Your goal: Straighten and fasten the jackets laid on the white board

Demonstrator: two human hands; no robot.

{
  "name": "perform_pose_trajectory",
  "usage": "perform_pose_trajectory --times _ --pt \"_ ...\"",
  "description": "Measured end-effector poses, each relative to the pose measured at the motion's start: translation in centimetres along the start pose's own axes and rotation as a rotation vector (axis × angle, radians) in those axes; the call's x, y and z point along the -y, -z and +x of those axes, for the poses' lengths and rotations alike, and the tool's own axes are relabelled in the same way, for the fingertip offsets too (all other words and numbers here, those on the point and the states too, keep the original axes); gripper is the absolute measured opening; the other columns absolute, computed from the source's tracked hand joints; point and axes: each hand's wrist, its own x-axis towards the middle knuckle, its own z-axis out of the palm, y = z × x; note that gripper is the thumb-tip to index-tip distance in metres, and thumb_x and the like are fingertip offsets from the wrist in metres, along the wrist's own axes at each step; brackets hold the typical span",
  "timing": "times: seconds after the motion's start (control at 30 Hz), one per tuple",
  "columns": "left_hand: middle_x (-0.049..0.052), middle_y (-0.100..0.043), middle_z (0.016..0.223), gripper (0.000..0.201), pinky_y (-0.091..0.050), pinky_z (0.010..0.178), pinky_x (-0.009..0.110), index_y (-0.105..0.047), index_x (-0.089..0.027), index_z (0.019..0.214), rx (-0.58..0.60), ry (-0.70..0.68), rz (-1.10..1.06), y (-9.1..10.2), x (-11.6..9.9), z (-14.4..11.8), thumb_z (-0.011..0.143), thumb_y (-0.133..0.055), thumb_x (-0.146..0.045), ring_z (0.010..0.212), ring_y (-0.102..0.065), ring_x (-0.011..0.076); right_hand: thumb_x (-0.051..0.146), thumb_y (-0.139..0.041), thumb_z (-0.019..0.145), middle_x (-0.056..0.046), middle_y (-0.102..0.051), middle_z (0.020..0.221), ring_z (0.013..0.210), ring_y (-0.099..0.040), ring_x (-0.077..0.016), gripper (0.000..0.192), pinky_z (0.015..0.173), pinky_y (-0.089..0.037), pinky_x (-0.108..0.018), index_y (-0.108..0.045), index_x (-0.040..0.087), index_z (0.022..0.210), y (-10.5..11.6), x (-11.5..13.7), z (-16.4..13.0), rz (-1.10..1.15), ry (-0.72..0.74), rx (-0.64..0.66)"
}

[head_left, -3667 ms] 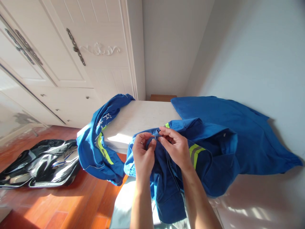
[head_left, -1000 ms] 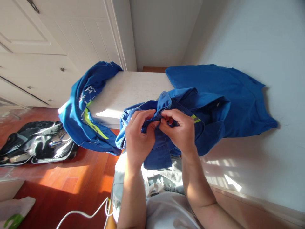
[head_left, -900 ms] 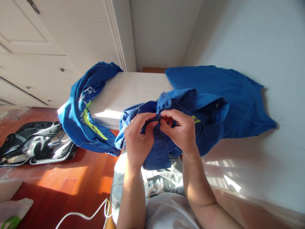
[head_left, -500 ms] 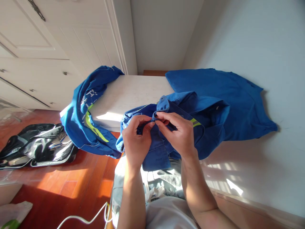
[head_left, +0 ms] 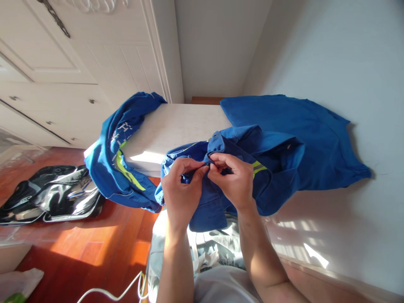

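A blue work jacket [head_left: 208, 208] with yellow-green reflective strips lies bunched up in front of me. My left hand [head_left: 183, 189] pinches its edge between thumb and fingertips. Right beside it, my right hand [head_left: 232, 176] grips the same edge, so the fingertips of both hands nearly meet. A folded-over flap with a button [head_left: 216, 136] stands up just beyond my fingers. Whatever lies between the fingertips is hidden.
Another blue garment [head_left: 296, 143] is spread at the right, against the wall. A blue piece with white lettering [head_left: 110, 164] drapes over the left end of the white tabletop [head_left: 179, 122]. An open black suitcase [head_left: 53, 193] and a white cable [head_left: 113, 296] lie at left.
Both hands stay together at the jacket's edge, with the right fingers curled in slightly more. The whole view has shifted a little.
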Motion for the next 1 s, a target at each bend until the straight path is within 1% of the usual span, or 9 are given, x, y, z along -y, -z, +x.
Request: perform_pose_trajectory --times 0.13,0.23,0.3,0.4,0.5,0.6,0.77,0.87,1.0 --pt "-0.002 -0.075 0.083 0.012 -0.058 0.075 0.026 -0.066 -0.021 0.083 0.008 0.022 -0.017 0.0 0.3 0.1 0.081 -0.077 -0.015 0.084 -0.075 0.0160 0.010 -0.062 0.077 -0.002 -0.074 0.080 0.064 -0.069 -0.0109 0.023 0.062 -0.058 -0.018 -0.075 0.015 0.095 0.6 -0.2 0.4 0.084 -0.085 0.089" --pt "-0.003 -0.076 0.082 0.017 -0.058 0.074 0.026 -0.062 -0.022 0.078 0.022 0.053 -0.025 0.2 0.1 0.2 0.080 -0.076 -0.012 0.084 -0.076 0.0161 0.012 -0.065 0.077 -0.002 -0.073 0.075 0.062 -0.067 -0.0101 0.020 0.059 -0.057 -0.016 -0.076 0.013 0.094 1.3 -0.5 0.7 0.173 -0.148 0.158" --pt "-0.004 -0.076 0.080 0.024 -0.058 0.074 0.026 -0.055 -0.022 0.072 0.049 0.060 -0.019 0.5 -0.1 0.2 0.079 -0.074 -0.009 0.082 -0.075 0.0156 0.015 -0.070 0.077 -0.002 -0.072 0.073 0.061 -0.067 -0.0102 0.016 0.058 -0.057 -0.016 -0.077 0.013 0.092 1.8 -0.8 0.9 0.265 -0.206 0.212" --pt "-0.005 -0.076 0.078 0.037 -0.058 0.072 0.026 -0.041 -0.022 0.063 0.105 0.028 0.003 1.0 -0.3 0.3 0.079 -0.071 -0.007 0.081 -0.075 0.0153 0.020 -0.078 0.075 -0.003 -0.073 0.074 0.062 -0.068 -0.0111 0.015 0.061 -0.059 -0.017 -0.078 0.013 0.089 2.6 -1.3 1.3 0.405 -0.269 0.304" --pt "-0.004 -0.076 0.078 0.042 -0.059 0.069 0.027 -0.035 -0.021 0.060 0.148 -0.003 -0.020 1.4 -0.3 0.3 0.079 -0.069 -0.007 0.081 -0.075 0.0156 0.025 -0.084 0.073 -0.004 -0.074 0.076 0.063 -0.069 -0.0117 0.019 0.062 -0.060 -0.018 -0.078 0.013 0.086 3.3 -1.7 1.7 0.507 -0.319 0.366" --pt "-0.002 -0.076 0.078 0.044 -0.060 0.066 0.028 -0.033 -0.022 0.058 0.182 0.041 -0.094 1.7 -0.2 0.5 0.077 -0.071 -0.010 0.078 -0.075 0.0164 0.029 -0.087 0.071 -0.005 -0.074 0.078 0.066 -0.070 -0.0133 0.024 0.063 -0.061 -0.019 -0.078 0.014 0.086 3.5 -2.1 1.8 0.589 -0.363 0.398" --pt "0.000 -0.076 0.076 0.048 -0.061 0.066 0.031 -0.031 -0.023 0.056 0.214 0.144 -0.197 1.9 -0.6 0.7 0.071 -0.076 -0.015 0.074 -0.073 0.0181 0.031 -0.090 0.068 -0.005 -0.074 0.077 0.067 -0.071 -0.0138 0.028 0.060 -0.059 -0.019 -0.079 0.015 0.089 3.0 -2.9 1.5 0.731 -0.426 0.447" --pt "0.000 -0.076 0.075 0.048 -0.059 0.063 0.029 -0.032 -0.022 0.055 0.215 0.192 -0.235 1.9 -0.7 0.7 0.070 -0.078 -0.015 0.073 -0.072 0.0176 0.030 -0.090 0.068 -0.005 -0.074 0.078 0.068 -0.070 -0.0135 0.029 0.058 -0.058 -0.018 -0.078 0.016 0.090 2.7 -2.9 1.6 0.793 -0.436 0.469" --pt "0.000 -0.077 0.074 0.046 -0.057 0.061 0.025 -0.034 -0.022 0.054 0.209 0.229 -0.320 1.9 -0.3 0.8 0.068 -0.077 -0.013 0.070 -0.071 0.0151 0.024 -0.087 0.070 -0.003 -0.072 0.076 0.064 -0.066 -0.0094 0.025 0.056 -0.054 -0.014 -0.078 0.015 0.091 2.4 -2.4 1.8 0.833 -0.405 0.453"
